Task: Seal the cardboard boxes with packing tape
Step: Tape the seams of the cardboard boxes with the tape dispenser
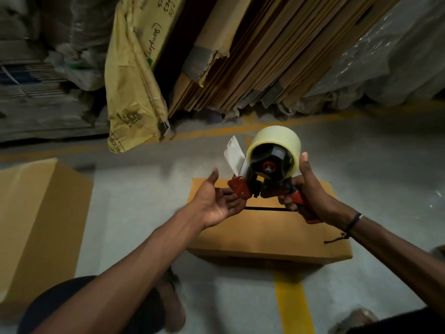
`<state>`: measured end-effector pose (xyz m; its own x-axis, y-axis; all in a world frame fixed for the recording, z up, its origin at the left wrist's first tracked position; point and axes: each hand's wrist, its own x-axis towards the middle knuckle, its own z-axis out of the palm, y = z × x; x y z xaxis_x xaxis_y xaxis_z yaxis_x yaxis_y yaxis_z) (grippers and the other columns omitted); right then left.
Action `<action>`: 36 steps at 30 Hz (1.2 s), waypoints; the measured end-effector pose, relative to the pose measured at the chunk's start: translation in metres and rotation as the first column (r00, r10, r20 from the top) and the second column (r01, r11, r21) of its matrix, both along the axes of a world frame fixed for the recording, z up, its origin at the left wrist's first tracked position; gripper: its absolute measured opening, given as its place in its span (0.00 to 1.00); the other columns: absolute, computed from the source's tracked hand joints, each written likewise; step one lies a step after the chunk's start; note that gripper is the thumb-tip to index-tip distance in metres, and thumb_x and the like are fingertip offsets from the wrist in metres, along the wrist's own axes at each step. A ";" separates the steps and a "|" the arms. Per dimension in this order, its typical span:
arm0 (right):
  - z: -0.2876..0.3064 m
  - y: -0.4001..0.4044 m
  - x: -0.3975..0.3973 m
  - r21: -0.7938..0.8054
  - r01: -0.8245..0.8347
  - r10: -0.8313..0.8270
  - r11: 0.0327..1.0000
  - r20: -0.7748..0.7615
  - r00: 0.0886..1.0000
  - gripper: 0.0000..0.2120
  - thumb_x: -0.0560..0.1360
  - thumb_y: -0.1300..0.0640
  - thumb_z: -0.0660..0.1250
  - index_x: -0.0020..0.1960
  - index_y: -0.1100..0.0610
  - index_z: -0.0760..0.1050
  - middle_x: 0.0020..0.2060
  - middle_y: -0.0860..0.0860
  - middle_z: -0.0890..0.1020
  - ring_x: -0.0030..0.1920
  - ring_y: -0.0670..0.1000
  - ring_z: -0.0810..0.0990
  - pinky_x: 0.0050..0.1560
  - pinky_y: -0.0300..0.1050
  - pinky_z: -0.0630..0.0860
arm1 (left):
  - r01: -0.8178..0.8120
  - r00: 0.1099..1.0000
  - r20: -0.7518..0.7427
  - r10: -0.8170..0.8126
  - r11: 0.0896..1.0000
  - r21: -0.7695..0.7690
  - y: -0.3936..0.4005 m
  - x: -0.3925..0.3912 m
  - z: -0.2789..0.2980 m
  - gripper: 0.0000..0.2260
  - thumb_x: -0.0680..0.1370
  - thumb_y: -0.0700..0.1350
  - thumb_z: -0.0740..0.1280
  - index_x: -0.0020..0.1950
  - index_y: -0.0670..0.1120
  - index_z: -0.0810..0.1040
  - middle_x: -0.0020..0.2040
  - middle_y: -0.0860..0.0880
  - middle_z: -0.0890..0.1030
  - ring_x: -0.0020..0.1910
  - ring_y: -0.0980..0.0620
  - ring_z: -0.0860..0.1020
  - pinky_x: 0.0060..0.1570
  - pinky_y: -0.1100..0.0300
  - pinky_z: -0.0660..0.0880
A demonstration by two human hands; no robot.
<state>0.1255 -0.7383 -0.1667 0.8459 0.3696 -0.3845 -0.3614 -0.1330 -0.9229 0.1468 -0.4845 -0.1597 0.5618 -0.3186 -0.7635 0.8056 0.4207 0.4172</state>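
A red and black tape dispenser [255, 186] with a roll of clear packing tape [277, 145] is held up over a cardboard box [265, 230] on the floor. My right hand [310, 196] grips the dispenser's red handle, thumb raised beside the roll. My left hand [216, 201] lies palm up with straight fingers touching the dispenser's red front end. A white tab of tape [233, 153] sticks up from the front. The box's top flaps meet with a dark gap between them.
A larger cardboard box [36, 225] stands at the left. Flattened cartons [252, 56] and a yellow sack [134, 92] lean at the back, with plastic-wrapped stacks on both sides. Yellow floor lines [291, 302] cross the grey concrete. My knees and feet show at the bottom.
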 end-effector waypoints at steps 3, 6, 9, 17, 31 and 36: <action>0.002 0.003 0.004 -0.005 0.014 -0.014 1.000 0.010 1.000 0.58 0.73 0.21 0.34 0.52 0.78 0.70 0.37 0.59 0.70 0.32 0.49 0.67 0.33 0.41 0.67 | 0.015 0.998 0.062 -0.022 0.995 0.100 -0.002 -0.001 0.003 0.20 0.83 0.54 0.65 0.62 0.37 0.76 0.49 0.38 0.80 0.41 0.46 0.79 0.35 0.55 0.82; 0.002 0.005 0.006 -0.011 0.043 -0.043 0.999 0.015 0.999 0.55 0.76 0.24 0.31 0.44 0.71 0.77 0.36 0.61 0.72 0.31 0.51 0.67 0.33 0.44 0.65 | 0.009 0.984 0.168 -0.063 0.952 0.305 -0.005 -0.002 -0.002 0.09 0.86 0.39 0.60 0.60 0.39 0.79 0.45 0.41 0.82 0.35 0.51 0.79 0.32 0.60 0.81; -0.002 0.008 0.009 0.004 0.032 -0.032 0.999 0.005 0.999 0.50 0.75 0.22 0.35 0.44 0.59 0.82 0.36 0.59 0.74 0.33 0.53 0.66 0.35 0.46 0.62 | -0.028 0.966 0.245 -0.084 0.907 0.421 -0.003 -0.004 -0.006 0.09 0.86 0.36 0.60 0.57 0.40 0.81 0.49 0.39 0.85 0.39 0.48 0.83 0.31 0.60 0.80; -0.007 0.030 0.005 -0.166 0.033 -0.024 0.986 0.053 0.998 0.36 0.80 0.28 0.37 0.41 0.49 0.74 0.34 0.54 0.71 0.29 0.49 0.63 0.30 0.46 0.57 | -0.140 0.893 0.405 -0.199 0.731 0.668 0.013 -0.016 -0.016 0.08 0.85 0.36 0.63 0.52 0.44 0.81 0.51 0.42 0.84 0.45 0.45 0.85 0.40 0.52 0.84; -0.043 0.093 0.026 -0.302 -0.090 0.124 0.949 0.095 0.988 0.41 0.82 0.31 0.36 0.34 0.54 0.76 0.27 0.50 0.72 0.26 0.48 0.63 0.28 0.41 0.61 | -0.292 0.838 0.441 -0.320 0.419 0.860 0.082 -0.015 -0.072 0.09 0.83 0.44 0.69 0.54 0.43 0.88 0.45 0.52 0.83 0.46 0.51 0.81 0.48 0.57 0.77; -0.070 0.093 0.030 -0.461 -0.100 0.176 0.882 0.126 0.976 0.44 0.83 0.34 0.35 0.37 0.64 0.76 0.25 0.51 0.77 0.25 0.48 0.68 0.29 0.39 0.66 | -0.311 0.902 0.381 -0.204 0.307 0.900 0.162 -0.020 -0.104 0.12 0.82 0.50 0.71 0.43 0.47 0.89 0.42 0.49 0.87 0.45 0.49 0.85 0.49 0.58 0.79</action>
<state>0.1558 -0.6452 -0.2363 0.8627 0.3069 -0.4020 -0.1624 -0.5847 -0.7948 0.1271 -0.3223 -0.2640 0.8347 0.4978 -0.2355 0.4706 -0.4228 0.7744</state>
